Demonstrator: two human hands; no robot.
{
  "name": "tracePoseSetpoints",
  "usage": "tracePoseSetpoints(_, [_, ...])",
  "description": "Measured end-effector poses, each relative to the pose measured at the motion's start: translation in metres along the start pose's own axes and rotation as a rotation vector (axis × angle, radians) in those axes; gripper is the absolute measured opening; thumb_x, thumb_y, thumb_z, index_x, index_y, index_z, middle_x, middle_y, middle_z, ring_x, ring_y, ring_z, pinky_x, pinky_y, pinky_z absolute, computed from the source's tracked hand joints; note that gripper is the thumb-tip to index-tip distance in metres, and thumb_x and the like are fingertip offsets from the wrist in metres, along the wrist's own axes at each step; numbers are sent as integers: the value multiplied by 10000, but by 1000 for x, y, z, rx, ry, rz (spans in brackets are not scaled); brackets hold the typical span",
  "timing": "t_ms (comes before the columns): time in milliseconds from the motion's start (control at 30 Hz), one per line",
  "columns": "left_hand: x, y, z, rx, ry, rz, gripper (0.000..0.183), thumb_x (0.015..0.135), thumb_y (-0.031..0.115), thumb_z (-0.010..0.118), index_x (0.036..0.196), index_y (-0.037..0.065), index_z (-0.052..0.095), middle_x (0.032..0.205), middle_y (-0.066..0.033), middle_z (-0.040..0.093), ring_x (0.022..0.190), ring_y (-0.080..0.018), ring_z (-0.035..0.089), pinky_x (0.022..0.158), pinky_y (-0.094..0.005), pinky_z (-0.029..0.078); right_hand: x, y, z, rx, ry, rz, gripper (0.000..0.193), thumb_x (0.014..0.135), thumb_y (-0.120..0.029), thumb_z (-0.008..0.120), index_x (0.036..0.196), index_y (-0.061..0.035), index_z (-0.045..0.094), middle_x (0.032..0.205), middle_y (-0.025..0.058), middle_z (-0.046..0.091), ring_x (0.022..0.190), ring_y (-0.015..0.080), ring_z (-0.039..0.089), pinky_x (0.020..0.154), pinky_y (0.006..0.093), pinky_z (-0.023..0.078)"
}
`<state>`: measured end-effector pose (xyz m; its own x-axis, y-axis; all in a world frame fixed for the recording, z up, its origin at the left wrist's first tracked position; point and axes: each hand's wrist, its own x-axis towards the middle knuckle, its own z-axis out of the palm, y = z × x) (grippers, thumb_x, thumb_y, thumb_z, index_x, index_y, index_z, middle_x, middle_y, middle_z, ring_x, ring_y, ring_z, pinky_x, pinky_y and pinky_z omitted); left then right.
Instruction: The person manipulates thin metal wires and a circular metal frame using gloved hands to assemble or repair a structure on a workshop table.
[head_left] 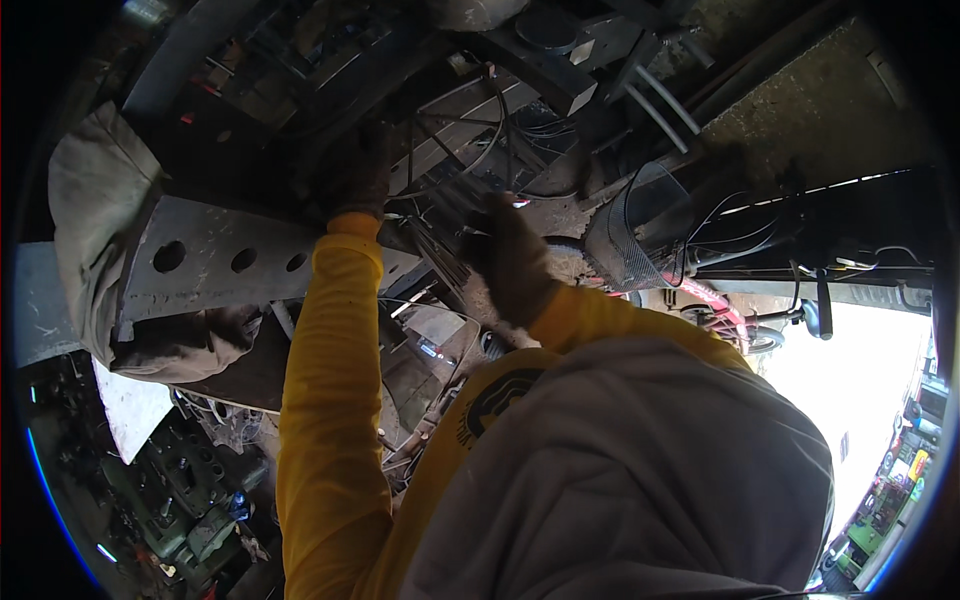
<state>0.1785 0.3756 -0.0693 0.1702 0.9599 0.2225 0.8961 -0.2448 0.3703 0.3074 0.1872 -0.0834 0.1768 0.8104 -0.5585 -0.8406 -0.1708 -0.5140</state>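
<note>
The bundle of thin metal rods [437, 252] lies just off the centre of view, toward 11 o'clock, between the two gloved hands. Its long axis runs from between 10 and 11 o'clock down to between 4 and 5 o'clock. Which end is the leading end cannot be determined.

The left hand [355, 170] is positioned toward 10 to 11 o'clock, its forearm rising from the lower edge. Deep shadow covers its fingers; whether they are apart, together or clamped cannot be told. The right hand [514, 262] is positioned near the centre, toward 1 o'clock, and its fingers extend toward 11 o'clock. They stand apart, slightly blurred; contact with the rods cannot be confirmed.

A grey metal beam [206, 243] with round holes extends from 9 o'clock toward the centre, beside the left forearm. A grey cloth [100, 190] drapes over its outer end. A dark square tube [545, 78] is located at 12 to 1 o'clock.

The brown ground [562, 218] shows beyond the right hand. A mesh basket [640, 225] stands at 2 o'clock, with a red bicycle frame [715, 298] at 3 o'clock. Bright daylight enters at 3 to 4 o'clock. Dark green machinery [175, 480] occupies the area toward 8 o'clock.
</note>
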Motion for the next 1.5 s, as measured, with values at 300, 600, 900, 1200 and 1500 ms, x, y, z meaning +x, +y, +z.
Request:
tracePoseSetpoints(300, [1, -6, 4, 2, -60, -16, 612, 939, 588, 469, 1161, 51, 659, 1209, -242, 640, 1156, -410, 594, 971, -490, 452, 32, -3, -32, -1191, -211, -577, 380, 927, -203, 553, 1284, -74, 570, 1141, 86, 625, 955, 198, 613, 837, 337, 525])
tracePoseSetpoints(600, [2, -9, 4, -37, 27, 121, 595, 950, 561, 487, 1220, 56, 646, 1300, -219, 613, 1222, -391, 560, 1014, -464, 435, 45, -57, -46, -1849, -293, -874, 478, 845, -144, 640, 1313, -72, 579, 1298, 96, 602, 1095, 249, 636, 939, 322, 521])
tracePoseSetpoints(900, [-6, 6, -6, -101, -49, 22, 586, 933, 525, 508, 1235, 42, 644, 1300, -208, 618, 1227, -375, 565, 1035, -452, 419, 77, 40, 40, -120, 121, -257, 305, 932, -226, 615, 1171, -50, 544, 1088, 111, 585, 886, 195, 635, 736, 350, 561])
tracePoseSetpoints(1200, [3, -46, 16, 21, 79, 165, 642, 944, 572, 479, 1250, 29, 632, 1354, -220, 581, 1296, -375, 507, 1089, -453, 371, 23, 10, 19, -913, -148, -684, 297, 918, -76, 573, 1213, -49, 570, 1275, 114, 551, 1079, 222, 621, 836, 331, 576])
tracePoseSetpoints(1500, [1, -19, 9, -50, 80, 96, 645, 944, 597, 465, 1211, 40, 655, 1325, -216, 600, 1254, -376, 542, 1055, -465, 403, 61, -43, -28, -1708, -168, -1037, 373, 889, -39, 558, 1262, -56, 578, 1118, 105, 607, 943, 209, 647, 799, 340, 541])
